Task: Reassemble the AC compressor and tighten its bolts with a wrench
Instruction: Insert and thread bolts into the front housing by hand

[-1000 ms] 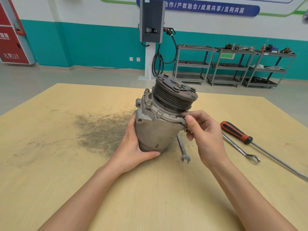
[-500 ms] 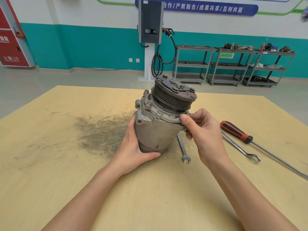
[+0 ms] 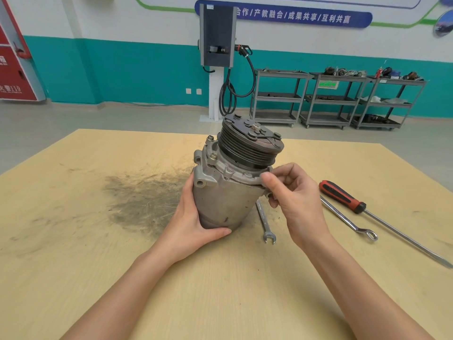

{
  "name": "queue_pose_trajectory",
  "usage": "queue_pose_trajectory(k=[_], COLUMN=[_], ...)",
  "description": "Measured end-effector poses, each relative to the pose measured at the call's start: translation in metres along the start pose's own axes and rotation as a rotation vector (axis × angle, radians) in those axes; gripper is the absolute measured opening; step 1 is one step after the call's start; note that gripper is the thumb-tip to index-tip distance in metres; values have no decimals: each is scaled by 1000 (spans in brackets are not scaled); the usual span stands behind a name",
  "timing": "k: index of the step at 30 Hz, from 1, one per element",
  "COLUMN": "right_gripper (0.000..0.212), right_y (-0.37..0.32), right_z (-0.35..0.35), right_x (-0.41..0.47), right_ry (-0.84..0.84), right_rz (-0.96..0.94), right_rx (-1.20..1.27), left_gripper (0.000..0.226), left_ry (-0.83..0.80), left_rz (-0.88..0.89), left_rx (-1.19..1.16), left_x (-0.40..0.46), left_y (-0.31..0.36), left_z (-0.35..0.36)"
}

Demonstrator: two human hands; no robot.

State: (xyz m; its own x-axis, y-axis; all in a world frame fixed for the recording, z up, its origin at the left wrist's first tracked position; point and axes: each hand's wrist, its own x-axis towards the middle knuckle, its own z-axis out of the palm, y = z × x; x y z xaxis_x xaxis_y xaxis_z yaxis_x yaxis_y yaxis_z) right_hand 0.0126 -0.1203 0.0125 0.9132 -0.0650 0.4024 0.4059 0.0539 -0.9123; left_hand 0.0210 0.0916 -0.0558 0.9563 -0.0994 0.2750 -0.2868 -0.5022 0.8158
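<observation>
The grey AC compressor (image 3: 224, 192) stands upright and tilted on the wooden table (image 3: 73, 253), its black ribbed pulley (image 3: 250, 146) on top. My left hand (image 3: 196, 217) grips the lower left of the housing, thumb across the front. My right hand (image 3: 294, 195) pinches something at the right edge of the front flange; what sits between thumb and fingers is hidden. Bolt heads (image 3: 213, 156) show on the flange's left side. A small open-end wrench (image 3: 266, 224) lies on the table just right of the compressor, partly under my right hand.
To the right lie a long combination wrench (image 3: 348, 220) and a red-and-black-handled screwdriver (image 3: 343, 196) with a long shaft. A dark grime smear (image 3: 144, 200) marks the table left of the compressor. Metal shelf carts (image 3: 338, 99) and a charging post (image 3: 217, 57) stand beyond the table.
My right thumb and fingers have shifted slightly up along the flange's right edge. The compressor and my left hand hold the same pose.
</observation>
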Motion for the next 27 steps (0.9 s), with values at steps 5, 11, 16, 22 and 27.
queue_pose_trajectory(k=[5,11,16,22,27], right_gripper=[8,25,8,21,6], right_y=[-1,-2,0,-2,-2], right_z=[-4,2,-2,8,0], right_x=[-2,0,-6,-4,-5], right_ry=[-76,36,-74,73,-35], right_rz=[-12,41,1,36,11], right_rx=[5,33,2,8,18], left_gripper=[123,123,125,126,120], left_ry=[3,2,-1,2,4], left_rz=[1,5,6,17,-14], left_rx=[4,-2,1,-6,9], left_x=[0,0,-1,-1,1], left_y=[-1,1,0,1,-2], left_z=[0,0,0,0,0])
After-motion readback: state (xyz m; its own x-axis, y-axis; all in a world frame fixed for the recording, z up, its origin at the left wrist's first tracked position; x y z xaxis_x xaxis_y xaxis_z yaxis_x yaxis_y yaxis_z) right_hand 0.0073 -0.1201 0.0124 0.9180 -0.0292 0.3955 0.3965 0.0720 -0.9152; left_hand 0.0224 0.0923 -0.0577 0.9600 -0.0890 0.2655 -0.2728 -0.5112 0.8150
